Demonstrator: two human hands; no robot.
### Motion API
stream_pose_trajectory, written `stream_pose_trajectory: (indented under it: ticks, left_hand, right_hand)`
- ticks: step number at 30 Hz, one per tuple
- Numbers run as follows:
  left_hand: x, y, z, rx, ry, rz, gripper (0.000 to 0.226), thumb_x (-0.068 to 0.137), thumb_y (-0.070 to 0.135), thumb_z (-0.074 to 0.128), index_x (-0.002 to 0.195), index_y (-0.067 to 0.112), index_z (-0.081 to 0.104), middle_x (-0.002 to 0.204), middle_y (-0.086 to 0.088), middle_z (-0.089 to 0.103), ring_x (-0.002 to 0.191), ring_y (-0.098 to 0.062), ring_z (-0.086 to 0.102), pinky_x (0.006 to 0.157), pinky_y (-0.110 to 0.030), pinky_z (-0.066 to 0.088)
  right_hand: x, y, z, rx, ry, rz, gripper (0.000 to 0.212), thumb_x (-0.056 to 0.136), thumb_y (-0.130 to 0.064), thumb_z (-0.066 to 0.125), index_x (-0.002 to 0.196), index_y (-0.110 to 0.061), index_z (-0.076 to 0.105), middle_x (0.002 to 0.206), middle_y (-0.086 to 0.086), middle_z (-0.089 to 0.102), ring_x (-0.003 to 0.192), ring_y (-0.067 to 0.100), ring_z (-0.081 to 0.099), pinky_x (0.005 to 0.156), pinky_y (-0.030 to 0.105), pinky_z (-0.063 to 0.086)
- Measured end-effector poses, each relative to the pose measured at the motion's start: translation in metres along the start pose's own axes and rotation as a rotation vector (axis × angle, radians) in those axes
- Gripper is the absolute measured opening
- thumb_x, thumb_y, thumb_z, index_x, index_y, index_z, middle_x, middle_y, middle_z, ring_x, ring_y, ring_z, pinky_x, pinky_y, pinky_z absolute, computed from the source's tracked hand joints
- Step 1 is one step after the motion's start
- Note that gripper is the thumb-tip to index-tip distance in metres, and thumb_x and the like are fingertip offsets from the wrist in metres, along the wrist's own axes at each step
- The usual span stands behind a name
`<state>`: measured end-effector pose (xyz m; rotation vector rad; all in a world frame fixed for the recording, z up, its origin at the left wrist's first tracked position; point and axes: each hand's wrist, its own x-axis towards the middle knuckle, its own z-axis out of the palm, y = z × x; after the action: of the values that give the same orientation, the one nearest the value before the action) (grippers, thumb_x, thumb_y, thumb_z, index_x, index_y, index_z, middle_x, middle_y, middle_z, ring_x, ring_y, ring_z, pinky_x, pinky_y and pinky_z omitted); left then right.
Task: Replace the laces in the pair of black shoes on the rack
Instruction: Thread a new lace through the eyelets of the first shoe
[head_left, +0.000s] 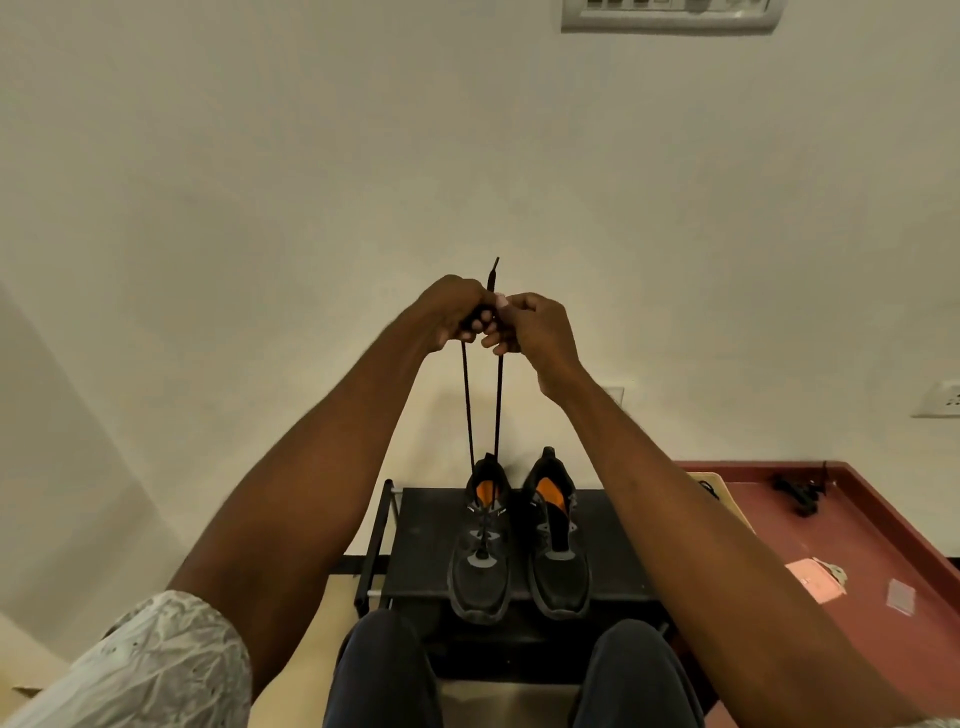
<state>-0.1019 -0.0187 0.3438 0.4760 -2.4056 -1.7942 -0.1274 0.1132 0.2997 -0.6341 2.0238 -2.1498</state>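
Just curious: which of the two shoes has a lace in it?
The left shoe: two lace strands rise from it to both hands. The right shoe shows bare eyelets.

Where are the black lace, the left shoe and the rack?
black lace (499, 400): head view, right strand.
left shoe (479, 577): head view, toe upper.
rack (426, 540): head view, bare top.
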Motion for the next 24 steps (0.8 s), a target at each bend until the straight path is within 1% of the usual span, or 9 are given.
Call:
stream_pose_trajectory:
  ticks: [2, 5, 9, 13, 18, 21, 22, 23, 24]
  left_hand:
    - [0.001, -0.001, 0.001, -0.057, 0.012, 0.011, 0.019, 0.097, 0.017, 0.061, 0.083, 0.004, 0.065, 0.058, -0.003, 0.055, 0.046, -0.012, 0.046, 0.044, -0.023, 0.035]
    - [0.003, -0.007, 0.005, -0.123, 0.118, 0.066, 0.020, 0.096, 0.014, 0.063, 0.087, -0.004, 0.069, 0.061, -0.009, 0.061, 0.050, -0.018, 0.052, 0.048, -0.028, 0.046]
    - [0.010, -0.025, 0.012, -0.362, 0.307, 0.151, 0.018, 0.096, 0.012, 0.063, 0.082, 0.001, 0.068, 0.067, -0.011, 0.065, 0.059, -0.020, 0.060, 0.059, -0.031, 0.054]
    - [0.012, -0.047, 0.017, -0.547, 0.420, 0.151, 0.023, 0.099, 0.020, 0.060, 0.084, 0.006, 0.068, 0.075, -0.009, 0.066, 0.068, -0.019, 0.065, 0.066, -0.030, 0.056]
    - [0.021, -0.070, 0.007, -1.164, 0.333, 0.072, 0.036, 0.108, 0.022, 0.043, 0.079, 0.004, 0.056, 0.081, -0.015, 0.067, 0.077, -0.029, 0.070, 0.080, -0.043, 0.060]
    - [0.030, -0.095, -0.004, -1.300, 0.306, -0.010, 0.040, 0.110, 0.022, 0.034, 0.076, 0.008, 0.049, 0.061, -0.005, 0.054, 0.051, -0.017, 0.052, 0.054, -0.030, 0.051]
    - [0.031, -0.104, -0.007, -1.204, 0.311, -0.022, 0.036, 0.109, 0.020, 0.036, 0.079, 0.008, 0.051, 0.056, -0.001, 0.046, 0.043, -0.012, 0.041, 0.044, -0.025, 0.041]
    - [0.033, -0.113, -0.011, -1.027, 0.330, -0.018, 0.030, 0.108, 0.018, 0.038, 0.086, 0.008, 0.055, 0.056, 0.001, 0.041, 0.039, -0.009, 0.033, 0.040, -0.021, 0.031]
    - [0.035, -0.121, -0.016, -0.769, 0.349, 0.014, 0.025, 0.107, 0.016, 0.039, 0.097, 0.008, 0.060, 0.060, 0.002, 0.041, 0.040, -0.007, 0.032, 0.041, -0.020, 0.029]
  right_hand:
    - [0.003, 0.001, -0.004, -0.055, -0.015, -0.048, 0.018, 0.099, -0.006, 0.054, 0.105, 0.008, 0.064, 0.078, 0.013, 0.070, 0.065, 0.023, 0.067, 0.061, 0.031, 0.055]
    - [0.003, 0.004, -0.006, -0.090, 0.022, -0.056, 0.017, 0.099, -0.004, 0.050, 0.095, 0.002, 0.066, 0.076, 0.015, 0.070, 0.063, 0.025, 0.068, 0.060, 0.032, 0.056]
    - [0.001, 0.016, -0.003, -0.065, 0.230, -0.045, 0.021, 0.098, -0.007, 0.049, 0.086, -0.009, 0.066, 0.073, 0.012, 0.070, 0.056, 0.021, 0.067, 0.055, 0.028, 0.054]
    - [0.002, 0.036, -0.004, 0.076, 0.436, 0.014, 0.028, 0.100, -0.009, 0.046, 0.079, -0.015, 0.064, 0.069, 0.004, 0.068, 0.060, 0.016, 0.066, 0.065, 0.030, 0.052]
    - [0.009, 0.052, -0.009, 0.541, 0.506, 0.271, 0.026, 0.102, -0.009, 0.040, 0.084, -0.012, 0.060, 0.081, 0.007, 0.071, 0.086, 0.023, 0.069, 0.088, 0.037, 0.050]
    - [0.015, 0.064, -0.026, 1.087, 0.397, 0.419, 0.036, 0.106, -0.011, 0.026, 0.085, -0.004, 0.054, 0.074, 0.013, 0.069, 0.080, 0.030, 0.068, 0.098, 0.044, 0.050]
    - [0.015, 0.069, -0.033, 1.212, 0.347, 0.419, 0.037, 0.105, -0.009, 0.025, 0.080, -0.005, 0.052, 0.063, 0.010, 0.064, 0.064, 0.027, 0.065, 0.088, 0.040, 0.054]
    - [0.015, 0.075, -0.039, 1.207, 0.316, 0.407, 0.036, 0.101, -0.008, 0.027, 0.072, -0.009, 0.049, 0.053, 0.005, 0.054, 0.047, 0.020, 0.054, 0.068, 0.034, 0.055]
    - [0.016, 0.081, -0.045, 1.074, 0.296, 0.389, 0.033, 0.097, -0.008, 0.032, 0.066, -0.013, 0.044, 0.048, 0.000, 0.043, 0.037, 0.015, 0.039, 0.048, 0.027, 0.043]
